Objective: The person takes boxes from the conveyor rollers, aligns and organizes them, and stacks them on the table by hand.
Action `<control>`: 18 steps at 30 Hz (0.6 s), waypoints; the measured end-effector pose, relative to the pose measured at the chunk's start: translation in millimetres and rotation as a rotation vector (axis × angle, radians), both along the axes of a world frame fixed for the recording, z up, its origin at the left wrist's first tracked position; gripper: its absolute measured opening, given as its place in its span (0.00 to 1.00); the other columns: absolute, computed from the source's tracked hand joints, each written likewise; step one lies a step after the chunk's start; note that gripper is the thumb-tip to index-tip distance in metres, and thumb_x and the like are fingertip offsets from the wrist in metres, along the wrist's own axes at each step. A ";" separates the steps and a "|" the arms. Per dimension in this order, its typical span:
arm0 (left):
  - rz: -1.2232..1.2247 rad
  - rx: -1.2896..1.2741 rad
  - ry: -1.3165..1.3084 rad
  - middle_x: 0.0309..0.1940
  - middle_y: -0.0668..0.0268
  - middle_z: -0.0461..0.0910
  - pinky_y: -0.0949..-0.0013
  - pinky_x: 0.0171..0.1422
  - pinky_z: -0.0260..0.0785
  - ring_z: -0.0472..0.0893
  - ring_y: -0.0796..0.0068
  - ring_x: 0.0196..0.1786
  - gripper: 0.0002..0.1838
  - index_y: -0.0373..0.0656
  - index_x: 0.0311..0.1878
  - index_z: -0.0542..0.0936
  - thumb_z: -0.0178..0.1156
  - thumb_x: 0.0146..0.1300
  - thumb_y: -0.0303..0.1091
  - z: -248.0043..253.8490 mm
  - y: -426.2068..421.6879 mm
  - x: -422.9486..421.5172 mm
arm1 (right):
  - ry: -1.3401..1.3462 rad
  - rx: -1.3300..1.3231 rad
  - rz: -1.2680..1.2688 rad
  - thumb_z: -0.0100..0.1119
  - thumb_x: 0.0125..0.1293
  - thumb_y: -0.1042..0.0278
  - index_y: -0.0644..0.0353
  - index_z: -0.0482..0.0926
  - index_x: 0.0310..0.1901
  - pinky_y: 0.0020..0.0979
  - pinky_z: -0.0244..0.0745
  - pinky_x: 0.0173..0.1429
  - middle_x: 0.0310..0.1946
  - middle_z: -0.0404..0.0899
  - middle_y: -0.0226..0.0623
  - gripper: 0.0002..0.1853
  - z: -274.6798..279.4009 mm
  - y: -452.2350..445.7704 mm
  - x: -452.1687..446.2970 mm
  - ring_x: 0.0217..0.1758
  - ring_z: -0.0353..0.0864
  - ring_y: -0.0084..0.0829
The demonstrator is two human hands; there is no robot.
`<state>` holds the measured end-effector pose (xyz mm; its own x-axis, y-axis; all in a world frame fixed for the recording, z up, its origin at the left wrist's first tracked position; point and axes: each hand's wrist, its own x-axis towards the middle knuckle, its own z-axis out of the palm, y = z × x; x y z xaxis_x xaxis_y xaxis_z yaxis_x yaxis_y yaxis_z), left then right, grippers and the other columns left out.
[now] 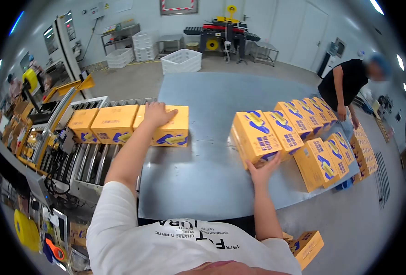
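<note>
My left hand (pixel 158 114) lies spread on top of a yellow box (pixel 178 126) at the left edge of the metal table (pixel 189 183). Two more yellow boxes (pixel 116 120) stand in line behind it on the roller conveyor. At the right, my right hand (pixel 262 172) touches the lower near edge of another yellow box (pixel 255 137), its fingers apart and partly under the box. That box is the nearest of a row of several yellow boxes (pixel 299 117). A second, shorter row (pixel 324 162) stands closer to the table's right edge.
A co-worker in black (pixel 345 82) leans over the far right corner beside stacked boxes (pixel 364 149). White crates (pixel 181 62) and a sealing machine (pixel 221 39) stand beyond the table. Roller conveyor (pixel 93 162) runs along the left. Another box (pixel 307 247) sits low at the bottom right.
</note>
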<state>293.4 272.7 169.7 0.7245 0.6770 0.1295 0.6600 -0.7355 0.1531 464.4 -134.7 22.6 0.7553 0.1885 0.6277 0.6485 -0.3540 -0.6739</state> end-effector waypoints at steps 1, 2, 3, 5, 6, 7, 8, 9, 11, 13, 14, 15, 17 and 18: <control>0.068 0.004 0.117 0.60 0.49 0.81 0.40 0.78 0.58 0.77 0.51 0.67 0.40 0.34 0.56 0.82 0.56 0.67 0.69 2.4 1.5 -4.6 | 0.053 0.021 0.011 0.88 0.43 0.52 0.60 0.41 0.83 0.65 0.44 0.82 0.80 0.42 0.62 0.74 -3.8 -1.6 2.8 0.83 0.42 0.63; 0.066 0.114 0.035 0.58 0.47 0.81 0.40 0.80 0.54 0.76 0.49 0.66 0.41 0.32 0.55 0.82 0.56 0.66 0.69 -8.3 -4.9 -5.6 | 0.050 -0.048 -0.027 0.88 0.43 0.51 0.62 0.42 0.82 0.65 0.44 0.81 0.79 0.44 0.63 0.73 -8.7 -2.9 3.8 0.82 0.44 0.63; 0.064 0.225 -0.047 0.57 0.45 0.80 0.40 0.82 0.50 0.75 0.46 0.66 0.42 0.30 0.54 0.81 0.55 0.66 0.69 -23.2 -18.8 -4.5 | 0.051 -0.036 -0.016 0.88 0.44 0.52 0.62 0.42 0.82 0.65 0.44 0.81 0.79 0.44 0.63 0.73 -8.9 -2.4 4.3 0.82 0.45 0.63; 0.048 0.232 -0.196 0.60 0.49 0.75 0.25 0.78 0.44 0.69 0.49 0.69 0.41 0.33 0.60 0.76 0.59 0.64 0.67 -29.5 -67.7 -12.7 | 0.052 -0.011 -0.001 0.88 0.44 0.52 0.61 0.42 0.83 0.64 0.44 0.81 0.79 0.44 0.63 0.73 -7.6 -2.4 5.1 0.82 0.45 0.63; -0.025 0.243 -0.258 0.59 0.51 0.73 0.20 0.78 0.38 0.68 0.49 0.69 0.42 0.34 0.61 0.74 0.62 0.62 0.65 -29.9 -89.3 -20.8 | 0.042 0.011 -0.004 0.87 0.44 0.53 0.60 0.44 0.83 0.64 0.44 0.81 0.79 0.44 0.63 0.71 -10.3 -2.2 7.3 0.81 0.46 0.63; -0.174 0.390 -0.495 0.58 0.49 0.73 0.12 0.74 0.31 0.69 0.47 0.68 0.43 0.33 0.60 0.74 0.63 0.59 0.67 -55.8 -100.1 -26.3 | 0.043 0.001 -0.010 0.88 0.44 0.53 0.59 0.44 0.83 0.64 0.44 0.81 0.79 0.44 0.63 0.71 -10.8 -1.2 7.8 0.82 0.46 0.63; -0.344 0.388 -0.506 0.62 0.47 0.71 0.10 0.72 0.27 0.68 0.45 0.70 0.46 0.33 0.64 0.72 0.65 0.56 0.67 -65.7 -111.9 -36.8 | 0.047 -0.011 -0.018 0.88 0.43 0.53 0.58 0.45 0.83 0.64 0.44 0.81 0.80 0.44 0.63 0.71 -9.9 -2.1 7.1 0.82 0.45 0.63; -0.508 0.287 -0.561 0.66 0.47 0.69 0.12 0.74 0.28 0.66 0.45 0.74 0.49 0.33 0.67 0.70 0.68 0.55 0.65 -74.0 -117.1 -46.0 | 0.052 -0.029 -0.023 0.88 0.43 0.53 0.57 0.46 0.83 0.63 0.44 0.81 0.80 0.43 0.63 0.71 -8.7 -3.3 5.4 0.82 0.45 0.63; -0.789 0.140 -0.484 0.69 0.46 0.67 0.21 0.80 0.35 0.63 0.44 0.77 0.47 0.37 0.70 0.68 0.72 0.54 0.59 -79.1 -103.6 -54.4 | 0.072 0.002 0.022 0.88 0.40 0.54 0.52 0.47 0.84 0.62 0.44 0.82 0.81 0.40 0.63 0.72 -9.1 -2.5 3.3 0.83 0.42 0.63; -0.740 0.029 -0.412 0.72 0.47 0.67 0.40 0.80 0.56 0.65 0.41 0.77 0.42 0.44 0.71 0.71 0.75 0.57 0.51 -68.0 -85.7 -58.3 | 0.042 -0.001 0.042 0.89 0.38 0.54 0.51 0.47 0.84 0.62 0.44 0.82 0.81 0.38 0.64 0.73 -9.1 -3.0 2.2 0.84 0.41 0.63; -0.709 0.130 -0.386 0.73 0.48 0.68 0.43 0.79 0.59 0.66 0.42 0.76 0.40 0.45 0.70 0.72 0.75 0.58 0.49 -57.6 -66.2 -62.9 | 0.048 -0.009 0.038 0.89 0.38 0.54 0.51 0.47 0.84 0.62 0.44 0.82 0.81 0.38 0.64 0.73 -7.8 -2.5 1.8 0.84 0.40 0.63; -0.678 0.231 -0.358 0.73 0.49 0.69 0.46 0.78 0.61 0.67 0.43 0.75 0.38 0.46 0.70 0.73 0.75 0.59 0.48 -45.5 -44.2 -66.7 | 0.054 -0.015 0.032 0.89 0.38 0.55 0.51 0.47 0.84 0.62 0.44 0.82 0.81 0.37 0.64 0.73 -5.2 -1.5 0.3 0.84 0.40 0.64; -0.527 0.119 -0.276 0.69 0.52 0.75 0.49 0.76 0.64 0.71 0.47 0.73 0.32 0.43 0.67 0.77 0.72 0.63 0.48 10.2 -7.3 -81.3 | 0.070 -0.034 0.011 0.89 0.38 0.55 0.51 0.48 0.83 0.61 0.44 0.82 0.81 0.37 0.65 0.73 -2.7 0.4 -1.2 0.84 0.39 0.64; -0.299 0.088 -0.287 0.68 0.53 0.77 0.50 0.75 0.65 0.72 0.49 0.72 0.30 0.43 0.65 0.79 0.71 0.64 0.48 18.9 13.7 -87.8 | 0.081 -0.051 -0.004 0.89 0.38 0.55 0.51 0.48 0.83 0.62 0.44 0.82 0.81 0.37 0.65 0.72 -1.9 0.2 -2.0 0.84 0.39 0.64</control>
